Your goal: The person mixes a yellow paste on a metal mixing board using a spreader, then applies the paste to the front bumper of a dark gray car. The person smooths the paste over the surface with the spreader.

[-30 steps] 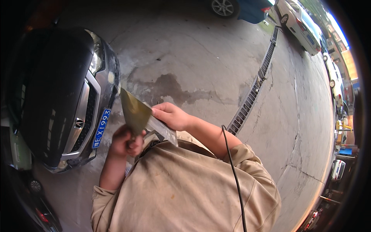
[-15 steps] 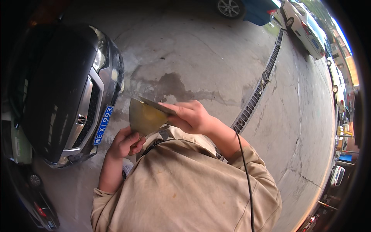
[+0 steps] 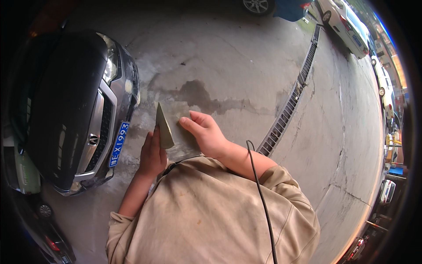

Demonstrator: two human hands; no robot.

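Near the centre, my left hand [image 3: 151, 152] has its fingers raised and pressed together along a narrow, tapered olive-grey blade [image 3: 164, 134]. My right hand [image 3: 204, 136] grips a flat grey sheet or wide blade [image 3: 187, 145] from the right, its thumb resting on the face. The two pieces touch or overlap between my hands; whether they are joined I cannot tell. The lower part of the flat piece looks shinier. A black cable [image 3: 263, 202] hangs across my right forearm and down over the beige clothing.
A dark car [image 3: 66, 105] with a patchy front bumper stands close on my left. A long drain grate [image 3: 281, 123] crosses the concrete floor [image 3: 233, 66] at the right. A blue car [image 3: 288, 9], a white car [image 3: 345, 28] and several other parked vehicles line the edges.
My left hand has moved up, its fingers straightening, and the blade has turned from broad face to narrow profile. Since half a second ago, my right hand has shifted left on the flat piece.
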